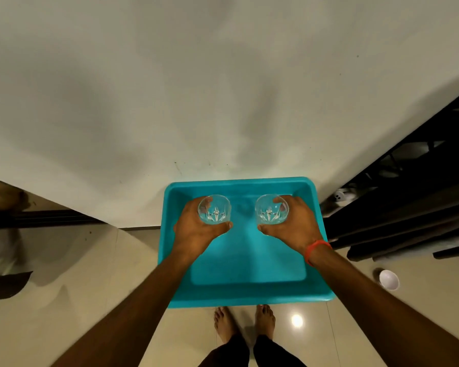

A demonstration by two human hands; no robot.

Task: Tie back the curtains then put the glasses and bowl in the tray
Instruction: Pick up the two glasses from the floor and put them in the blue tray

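Fingers of my left hand [194,229] curl round the left glass [214,209], thumb [224,225] pressed along its near side and fingertips showing through the far wall. I hold that glass upright over the far left part of the teal tray [249,298]; I cannot tell whether its base touches the tray floor. Its cut pattern glints through the open mouth.

Just right of that grip, across a gap of bare tray floor, I see the right glass [272,209], also upright, at the same depth in the tray. My right hand [293,226] wraps it the same way, thumb along the near side, fingers curled over the far rim. Again I cannot tell contact with the floor. A red band [317,249] sits on that wrist, nearer me than the grip.

Well to the right of the right-hand grip and nearer me, outside the tray, a small white bowl [388,279] stands on the pale tiled floor [90,287]. Beyond it, right of the tray, runs dark furniture [408,202]. Far beyond both grips rises a plain light wall [223,88]. Below the tray's near rim I see two bare feet [245,323].
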